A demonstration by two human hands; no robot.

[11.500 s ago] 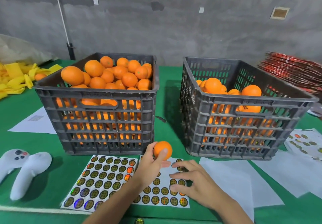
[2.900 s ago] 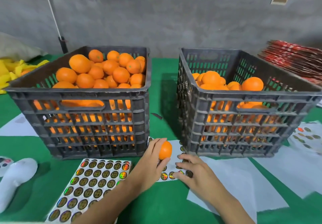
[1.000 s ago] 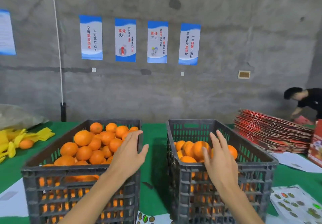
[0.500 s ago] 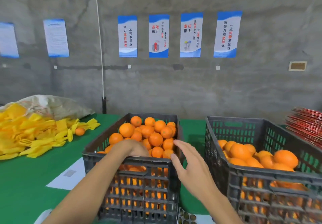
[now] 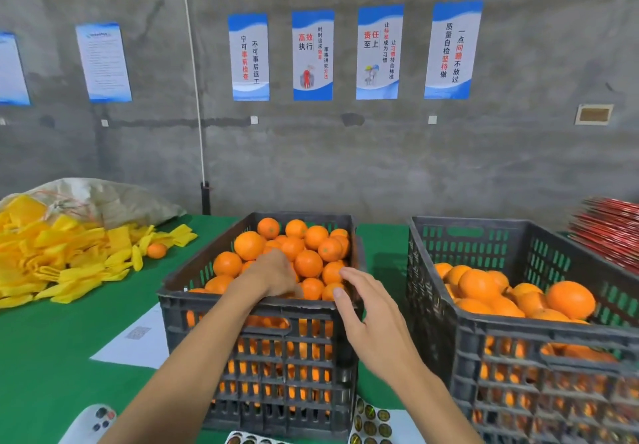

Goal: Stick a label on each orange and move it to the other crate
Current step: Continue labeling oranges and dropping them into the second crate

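Two dark plastic crates stand side by side on the green table. The left crate (image 5: 262,309) is heaped with oranges (image 5: 307,262); the right crate (image 5: 518,326) holds a lower pile of oranges (image 5: 477,284). My left hand (image 5: 273,272) reaches over the left crate's front rim and lies on the oranges, its fingers bent down among them and hidden. My right hand (image 5: 370,315) hovers with spread fingers by that crate's front right corner and holds nothing. Sheets of round shiny labels (image 5: 371,423) lie below at the frame's bottom edge.
A heap of yellow foam nets (image 5: 52,253) and a sack (image 5: 114,198) lie at the left, with a loose orange (image 5: 156,250) beside them. A white controller (image 5: 91,423) and a paper sheet (image 5: 138,340) lie at the front left. Red stacked sheets (image 5: 608,239) sit at the far right.
My right hand left the right crate and swung over to the left crate's corner. My left hand went into the left crate onto the oranges. The view turned left.
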